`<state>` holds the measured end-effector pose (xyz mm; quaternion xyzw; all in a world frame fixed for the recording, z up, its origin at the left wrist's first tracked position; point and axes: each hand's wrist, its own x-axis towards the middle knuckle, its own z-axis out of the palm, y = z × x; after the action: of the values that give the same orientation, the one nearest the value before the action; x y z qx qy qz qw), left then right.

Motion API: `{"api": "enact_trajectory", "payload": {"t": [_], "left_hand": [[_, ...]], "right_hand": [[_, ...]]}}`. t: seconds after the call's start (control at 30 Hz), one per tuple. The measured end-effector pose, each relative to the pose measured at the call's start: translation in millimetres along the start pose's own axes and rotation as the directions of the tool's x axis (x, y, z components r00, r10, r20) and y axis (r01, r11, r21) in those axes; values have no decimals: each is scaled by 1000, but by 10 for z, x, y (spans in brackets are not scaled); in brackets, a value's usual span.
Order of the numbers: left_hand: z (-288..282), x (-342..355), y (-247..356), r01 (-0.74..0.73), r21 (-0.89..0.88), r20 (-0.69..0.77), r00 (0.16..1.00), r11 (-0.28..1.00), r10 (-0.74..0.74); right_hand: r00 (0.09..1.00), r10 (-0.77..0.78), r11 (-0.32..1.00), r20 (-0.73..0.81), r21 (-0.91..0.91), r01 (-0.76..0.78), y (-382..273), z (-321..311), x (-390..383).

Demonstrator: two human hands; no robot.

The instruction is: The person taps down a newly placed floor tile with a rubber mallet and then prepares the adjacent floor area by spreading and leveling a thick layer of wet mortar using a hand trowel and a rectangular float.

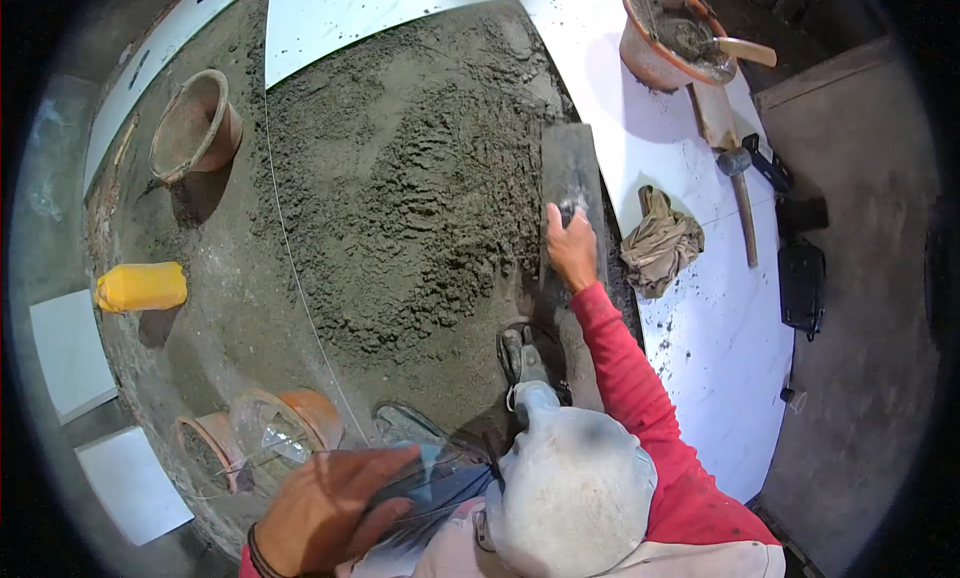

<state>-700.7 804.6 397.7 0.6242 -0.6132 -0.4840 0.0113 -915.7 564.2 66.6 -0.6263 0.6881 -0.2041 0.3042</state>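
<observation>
My right hand point(574, 248), in a red sleeve, is closed around the handle of a long grey flat float point(570, 158). The float lies along the right side of a bed of rough grey mortar point(410, 188), close to the edge of the white tiles point(735, 378). Ridges and loose crumbs cover the mortar in the middle. Low on the left, my left hand point(335, 508) hangs above my leg, a dark band at the wrist. Its fingers are stretched out, slightly blurred, with nothing visible in them. A sandalled foot point(520, 358) stands at the bed's near edge.
A taut string point(290, 248) crosses the mortar's left side. On the right tiles are a mortar bucket point(655, 68), a crumpled rag point(660, 243) and a mallet point(742, 203). Leftward are an orange-brown bucket point(225, 143), a yellow container point(140, 287) and more buckets point(310, 418).
</observation>
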Motion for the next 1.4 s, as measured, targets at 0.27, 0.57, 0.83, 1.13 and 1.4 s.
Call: {"api": "enact_trajectory", "payload": {"t": [0.27,0.57,0.83,1.13,1.4], "left_hand": [[-20,-25,-304,37,-65,-37,999,997,-39],[-114,168,-241,78,-75,25,997,994,-76],[-95,139,-353,36,-87,9,999,996,-35],[2,-179,-400,-142,-49,-104,985,989,136],[-47,-214,-588,10,-80,86,996,997,-4]], "right_hand": [[912,-265,956,313,209,206,-386,-316,-573],[781,-306,935,545,20,353,-879,592,-845],[916,-187,982,356,66,175,-720,479,-481],[966,-160,987,201,32,157,-449,181,-256],[888,-433,840,154,-289,460,-1095,-144,1288]]}}
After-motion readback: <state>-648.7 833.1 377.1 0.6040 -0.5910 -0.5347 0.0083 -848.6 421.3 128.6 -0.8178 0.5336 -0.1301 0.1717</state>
